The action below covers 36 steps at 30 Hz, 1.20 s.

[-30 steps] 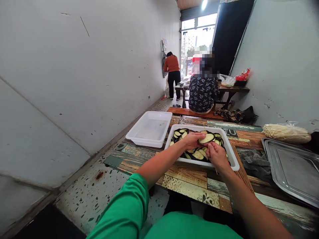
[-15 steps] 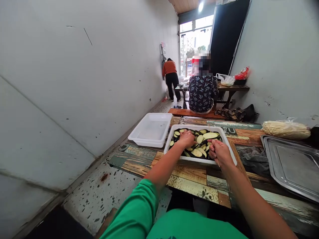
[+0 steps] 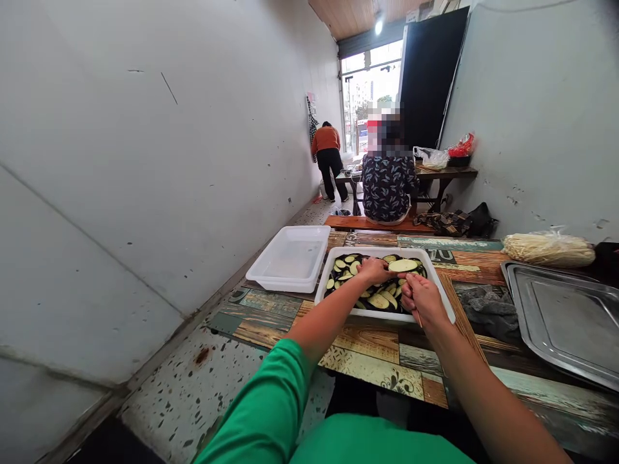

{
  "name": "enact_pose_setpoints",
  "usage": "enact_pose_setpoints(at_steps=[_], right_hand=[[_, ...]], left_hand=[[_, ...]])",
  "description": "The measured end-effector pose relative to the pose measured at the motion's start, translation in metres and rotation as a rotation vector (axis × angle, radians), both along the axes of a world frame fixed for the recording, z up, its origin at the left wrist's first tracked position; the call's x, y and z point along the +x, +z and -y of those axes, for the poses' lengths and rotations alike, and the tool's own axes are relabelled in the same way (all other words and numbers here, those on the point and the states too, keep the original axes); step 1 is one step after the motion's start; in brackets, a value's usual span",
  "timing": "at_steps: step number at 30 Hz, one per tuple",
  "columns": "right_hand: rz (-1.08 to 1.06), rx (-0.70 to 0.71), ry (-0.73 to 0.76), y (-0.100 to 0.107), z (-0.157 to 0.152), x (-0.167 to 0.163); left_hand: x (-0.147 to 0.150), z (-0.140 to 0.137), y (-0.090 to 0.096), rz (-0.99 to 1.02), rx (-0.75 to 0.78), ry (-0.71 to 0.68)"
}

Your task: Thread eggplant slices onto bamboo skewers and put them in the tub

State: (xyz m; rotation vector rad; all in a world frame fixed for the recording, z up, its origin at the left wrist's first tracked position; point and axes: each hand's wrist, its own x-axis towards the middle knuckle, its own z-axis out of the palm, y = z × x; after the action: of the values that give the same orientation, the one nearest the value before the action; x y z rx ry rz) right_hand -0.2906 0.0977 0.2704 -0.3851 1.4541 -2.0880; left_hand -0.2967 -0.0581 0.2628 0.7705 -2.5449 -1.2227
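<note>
A white plastic tray (image 3: 325,291) full of sliced eggplant (image 3: 380,301) lies in front of me on the table. My left hand (image 3: 374,270) is over the slices, its fingers closed at an eggplant slice they mostly cover. At the tray's right side, my right hand (image 3: 422,298) grips a thin wooden skewer (image 3: 418,318), whose end pokes out below the fist. Both hands' fingertips are close together. One large oval eggplant slice (image 3: 403,265) shows just beyond them.
A white plastic bin (image 3: 290,258) stands left of the tray. To the right are a bundle of skewers (image 3: 461,316), a dark crumpled cloth (image 3: 488,309), metal trays (image 3: 565,316) and bagged enoki mushrooms (image 3: 549,249). One person (image 3: 389,187) sits ahead; another (image 3: 327,151) bends farther off.
My left hand has moved right across the slices, closer to my right hand, and its fingers have closed at a slice. My right hand still holds the skewer. The view has shifted slightly.
</note>
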Motion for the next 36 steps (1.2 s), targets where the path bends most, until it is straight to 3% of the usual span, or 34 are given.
enact_pose_setpoints(at_steps=[4, 6, 8, 10, 13, 16, 19, 36], right_hand=[[0.000, -0.018, -0.001, 0.000, 0.001, 0.000], [0.001, -0.026, -0.007, 0.000, 0.001, 0.000], [-0.004, -0.021, -0.012, 0.000, 0.001, 0.001], [-0.003, -0.006, -0.006, 0.001, 0.001, 0.001], [-0.006, 0.023, 0.053, 0.001, 0.002, 0.001], [-0.047, 0.063, 0.102, 0.001, 0.001, 0.002], [-0.100, 0.112, 0.131, 0.001, 0.000, 0.003], [-0.130, 0.257, 0.182, 0.007, 0.001, 0.005]], left_hand=[[-0.013, -0.009, 0.000, 0.077, -0.079, 0.105], [-0.015, -0.010, 0.004, 0.092, -0.139, 0.061], [-0.014, -0.007, 0.008, 0.032, -0.092, -0.009], [-0.010, -0.001, 0.013, -0.106, 0.085, -0.029], [-0.001, 0.010, 0.018, -0.285, 0.539, 0.039], [0.007, 0.020, 0.024, -0.341, 0.971, 0.104], [0.010, 0.027, 0.029, -0.391, 1.188, 0.149], [0.005, 0.038, 0.032, -0.414, 1.360, 0.378]])
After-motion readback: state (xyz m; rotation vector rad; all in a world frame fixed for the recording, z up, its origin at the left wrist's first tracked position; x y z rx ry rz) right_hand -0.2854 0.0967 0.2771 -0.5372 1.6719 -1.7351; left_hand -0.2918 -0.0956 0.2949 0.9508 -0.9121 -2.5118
